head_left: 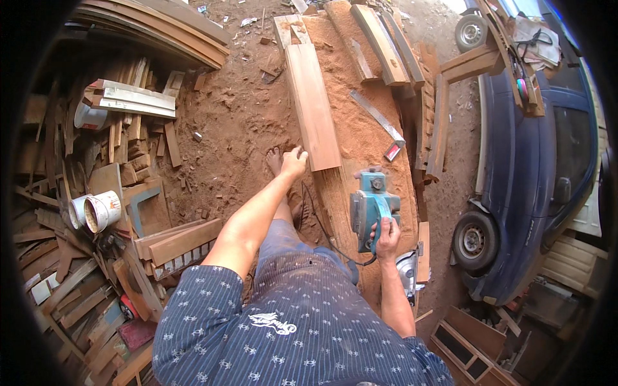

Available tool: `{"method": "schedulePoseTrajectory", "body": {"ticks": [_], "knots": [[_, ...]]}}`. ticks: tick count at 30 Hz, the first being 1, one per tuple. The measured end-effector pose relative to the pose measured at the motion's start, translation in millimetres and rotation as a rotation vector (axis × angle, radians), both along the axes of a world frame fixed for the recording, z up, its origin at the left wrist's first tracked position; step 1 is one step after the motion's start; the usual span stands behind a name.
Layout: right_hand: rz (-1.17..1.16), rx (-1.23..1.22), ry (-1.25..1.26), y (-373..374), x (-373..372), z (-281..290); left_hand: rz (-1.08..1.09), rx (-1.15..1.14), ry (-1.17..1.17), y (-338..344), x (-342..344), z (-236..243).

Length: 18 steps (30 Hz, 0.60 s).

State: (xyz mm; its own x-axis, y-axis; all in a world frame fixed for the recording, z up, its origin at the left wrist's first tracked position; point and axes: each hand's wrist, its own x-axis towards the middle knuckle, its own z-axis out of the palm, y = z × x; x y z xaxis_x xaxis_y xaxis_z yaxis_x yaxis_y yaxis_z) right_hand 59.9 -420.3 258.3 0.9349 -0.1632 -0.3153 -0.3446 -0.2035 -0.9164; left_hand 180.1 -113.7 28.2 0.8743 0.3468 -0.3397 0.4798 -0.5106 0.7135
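My right hand [387, 240] is wrapped round the handle of a teal electric planer [375, 204]. The planer is over the sawdust-covered workbench [360, 145], right of the near end of a smooth reddish wooden board [313, 103]. Its cord runs from the handle toward my legs. At the board's left edge, close to its near end, is my left hand [294, 162]; its fingers are slightly apart, and whether they touch the edge I cannot tell. A try square [380, 125] with a metal blade lies on the sawdust, right of the board.
A circular saw [407, 273] sits by my right forearm. Curved timbers [381, 45] lie at the bench's far end. Scrap wood and white buckets [103, 211] crowd the left side. A dark blue vehicle [518, 186] stands on the right, beyond a wooden frame [440, 122].
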Motion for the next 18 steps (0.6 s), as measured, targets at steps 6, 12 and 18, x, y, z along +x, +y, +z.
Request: {"method": "schedulePoseTrajectory", "body": {"ticks": [6,12,18], "knots": [[0.141,0.065,0.082,54,16,-21,0.231,-0.216,0.054,53,-56,29],[0.236,0.140,0.049,101,53,-50,0.287,-0.033,0.239,98,-147,16],[0.229,0.117,0.048,141,112,-53,0.246,-0.141,0.265,89,-161,16]]}}
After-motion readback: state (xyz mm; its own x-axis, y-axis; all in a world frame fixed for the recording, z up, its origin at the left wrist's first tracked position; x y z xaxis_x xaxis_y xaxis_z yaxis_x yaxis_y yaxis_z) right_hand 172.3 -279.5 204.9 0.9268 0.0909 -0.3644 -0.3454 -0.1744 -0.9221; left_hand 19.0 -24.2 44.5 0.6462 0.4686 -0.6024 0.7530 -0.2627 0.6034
